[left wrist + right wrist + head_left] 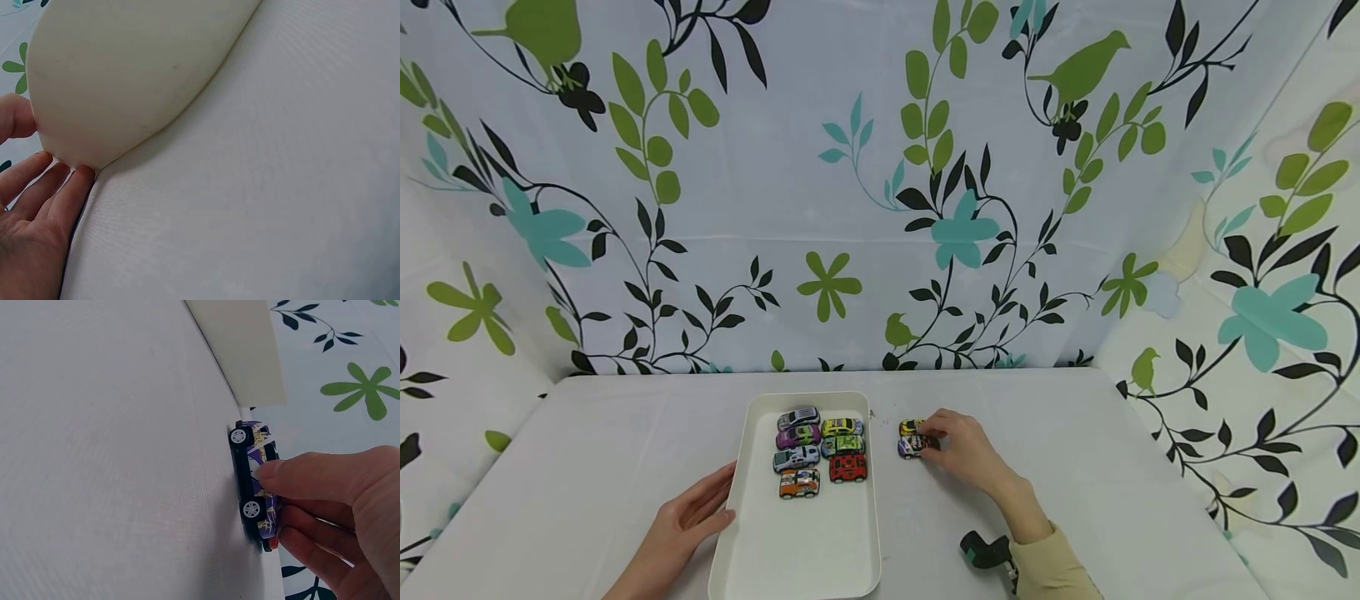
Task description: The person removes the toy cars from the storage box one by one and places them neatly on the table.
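Note:
With thumb and fingers, my right hand (966, 450) pinches a purple-and-white toy car (912, 447) on the white table, to the right of the tray. A yellow toy car (911, 427) sits right behind it, partly covered by the fingers. In the right wrist view the purple car (259, 487) shows its wheels and side, with the thumb (272, 475) on it. My left hand (679, 525) touches the left side of the white tray (797, 550), its fingers fairly straight along the wall. The left wrist view shows these fingertips (81, 172) at the tray's edge.
Several toy cars stand in two columns at the tray's far end, among them an orange one (799, 483) and a red one (847, 468). A black-and-green device (987, 550) is by the right sleeve (1052, 567). Patterned cloth (865, 292) hangs behind the table (1060, 467).

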Demonstrator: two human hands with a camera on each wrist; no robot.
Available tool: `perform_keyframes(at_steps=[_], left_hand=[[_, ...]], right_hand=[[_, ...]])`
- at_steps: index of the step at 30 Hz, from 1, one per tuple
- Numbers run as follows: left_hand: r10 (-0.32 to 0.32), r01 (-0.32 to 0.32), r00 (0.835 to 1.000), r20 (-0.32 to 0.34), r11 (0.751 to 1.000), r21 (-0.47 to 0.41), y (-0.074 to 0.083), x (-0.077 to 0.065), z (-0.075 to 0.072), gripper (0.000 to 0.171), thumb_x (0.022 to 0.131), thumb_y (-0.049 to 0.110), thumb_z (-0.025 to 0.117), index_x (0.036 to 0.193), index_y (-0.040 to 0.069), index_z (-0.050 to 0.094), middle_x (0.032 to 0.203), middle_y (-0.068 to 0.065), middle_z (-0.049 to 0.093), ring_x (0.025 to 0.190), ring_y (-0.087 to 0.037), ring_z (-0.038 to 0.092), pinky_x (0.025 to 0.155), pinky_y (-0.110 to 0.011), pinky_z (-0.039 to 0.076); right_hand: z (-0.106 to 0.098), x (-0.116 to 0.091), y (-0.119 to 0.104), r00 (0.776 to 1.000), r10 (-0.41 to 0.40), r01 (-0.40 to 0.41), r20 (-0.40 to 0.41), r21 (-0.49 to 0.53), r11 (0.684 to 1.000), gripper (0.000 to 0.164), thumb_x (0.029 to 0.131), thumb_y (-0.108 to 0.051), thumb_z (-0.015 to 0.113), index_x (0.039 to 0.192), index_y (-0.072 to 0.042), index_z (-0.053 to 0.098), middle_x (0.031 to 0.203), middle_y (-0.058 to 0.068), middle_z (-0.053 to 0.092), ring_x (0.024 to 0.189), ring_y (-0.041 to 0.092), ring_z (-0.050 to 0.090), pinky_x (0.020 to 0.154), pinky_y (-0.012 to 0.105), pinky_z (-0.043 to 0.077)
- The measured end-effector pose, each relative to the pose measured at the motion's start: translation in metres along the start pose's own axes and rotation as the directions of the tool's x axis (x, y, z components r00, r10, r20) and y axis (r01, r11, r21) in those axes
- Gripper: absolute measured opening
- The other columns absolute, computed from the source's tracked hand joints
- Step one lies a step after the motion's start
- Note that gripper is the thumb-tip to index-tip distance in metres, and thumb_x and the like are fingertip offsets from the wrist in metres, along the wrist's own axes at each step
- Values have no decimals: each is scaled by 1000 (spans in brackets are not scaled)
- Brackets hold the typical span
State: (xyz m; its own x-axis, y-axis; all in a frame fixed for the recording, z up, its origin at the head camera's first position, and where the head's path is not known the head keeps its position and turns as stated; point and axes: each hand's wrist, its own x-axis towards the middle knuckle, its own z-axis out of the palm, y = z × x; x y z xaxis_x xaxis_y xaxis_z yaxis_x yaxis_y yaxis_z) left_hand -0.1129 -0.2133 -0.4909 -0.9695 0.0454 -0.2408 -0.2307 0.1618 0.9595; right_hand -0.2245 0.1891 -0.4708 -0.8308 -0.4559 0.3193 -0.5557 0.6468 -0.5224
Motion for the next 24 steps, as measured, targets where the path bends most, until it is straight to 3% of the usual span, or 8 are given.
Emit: perform_keyframes(at_steps=[5, 14, 24], left_hand=[[-9, 9, 1000, -2, 1000, -4, 1, 0, 0, 72, 95, 28, 68, 155, 9, 34, 160, -13, 35, 142, -24, 40, 103, -30, 51], [16, -16, 1000, 5, 1000, -13, 0, -1, 0, 71, 94, 26, 69, 154, 9, 35, 159, -13, 36, 121, 10, 48, 102, -27, 51], [8, -8, 1000, -4, 1000, -9, -2, 1, 0, 72, 94, 27, 70, 154, 9, 35, 159, -13, 36, 131, -3, 47, 102, -28, 52]], right_hand=[[-1, 0, 0, 1000, -24, 24, -8, 8, 1000, 25, 78, -3, 83, 102, -5, 74, 96, 1, 70, 87, 17, 66, 78, 37, 59], [-4, 1, -7, 999, -28, 28, -32, 9, 1000, 27, 79, -10, 84, 104, -4, 74, 98, 3, 71, 87, 20, 66, 78, 42, 58], [-5, 2, -17, 999, -48, 48, -13, 64, 997, 30, 83, -10, 81, 110, -2, 72, 105, 8, 72, 93, 22, 68, 82, 41, 59]])
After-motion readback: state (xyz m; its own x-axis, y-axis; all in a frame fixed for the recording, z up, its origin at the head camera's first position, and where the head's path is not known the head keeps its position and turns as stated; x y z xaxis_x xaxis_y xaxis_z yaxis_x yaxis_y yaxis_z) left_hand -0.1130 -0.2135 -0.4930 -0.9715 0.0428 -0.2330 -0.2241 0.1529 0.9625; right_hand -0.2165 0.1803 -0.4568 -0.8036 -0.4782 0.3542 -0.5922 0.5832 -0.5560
